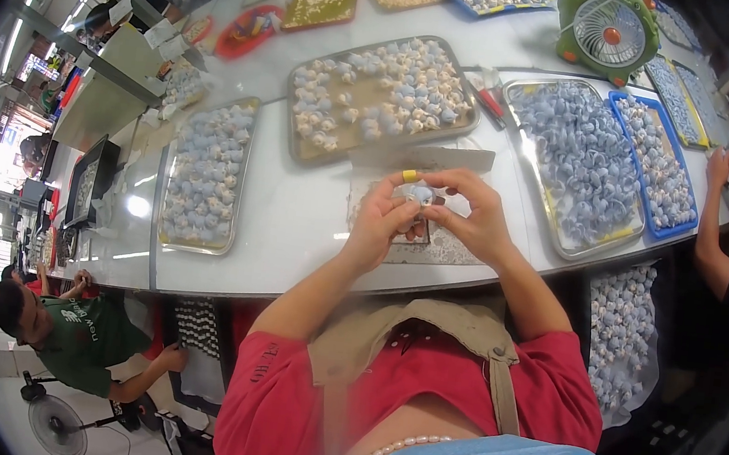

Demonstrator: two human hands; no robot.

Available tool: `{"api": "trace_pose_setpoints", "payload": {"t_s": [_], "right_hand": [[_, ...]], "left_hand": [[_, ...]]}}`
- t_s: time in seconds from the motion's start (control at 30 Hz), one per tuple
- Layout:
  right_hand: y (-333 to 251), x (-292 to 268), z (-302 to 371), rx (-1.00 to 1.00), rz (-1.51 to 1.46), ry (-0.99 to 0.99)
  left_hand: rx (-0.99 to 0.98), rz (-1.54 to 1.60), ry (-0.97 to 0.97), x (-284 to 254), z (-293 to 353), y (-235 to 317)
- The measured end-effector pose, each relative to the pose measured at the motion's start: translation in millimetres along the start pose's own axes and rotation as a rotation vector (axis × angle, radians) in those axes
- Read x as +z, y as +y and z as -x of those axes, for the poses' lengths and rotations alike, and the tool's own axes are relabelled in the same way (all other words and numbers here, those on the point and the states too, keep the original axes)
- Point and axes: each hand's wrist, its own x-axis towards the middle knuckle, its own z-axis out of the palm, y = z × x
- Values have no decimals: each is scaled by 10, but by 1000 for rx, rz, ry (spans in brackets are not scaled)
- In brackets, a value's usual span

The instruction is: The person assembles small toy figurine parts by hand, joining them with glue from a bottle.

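Note:
My left hand [380, 225] and my right hand [478, 218] meet in front of me, fingers closed around a small light-blue and cream figurine piece [422, 195]. Thumbs and fingertips of both pinch it, hiding part of its shape. A yellow band [409, 176] wraps one fingertip. Below the hands lies a speckled, worn board [447, 253] on the white table, with a small dark block [419, 234] partly covered by my fingers. Just beyond, a metal tray [311, 145] carries many similar blue and cream pieces.
Trays of pieces flank me: a metal one [228, 243] left, a metal one of blue parts [567, 249] and a blue one [687, 224] right. A red-handled tool [490, 103] lies between trays. A green fan [610, 31] stands behind. Co-workers sit at both sides.

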Motion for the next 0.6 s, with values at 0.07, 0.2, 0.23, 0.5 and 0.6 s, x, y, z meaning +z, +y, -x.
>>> {"api": "trace_pose_setpoints", "payload": {"t_s": [0.07, 0.2, 0.23, 0.5, 0.6], "right_hand": [[-50, 14, 6, -9, -31, 15], [11, 36, 27, -14, -28, 2], [5, 38, 23, -16, -30, -3], [-27, 42, 37, 1, -59, -8], [-24, 43, 42, 35, -109, -14]], "left_hand": [[-25, 18, 2, 46, 28, 32], [-28, 40, -18, 32, 40, 29], [-36, 40, -21, 17, 39, 16], [-36, 42, -20, 50, 72, 6], [-40, 55, -15, 48, 68, -5]]}}
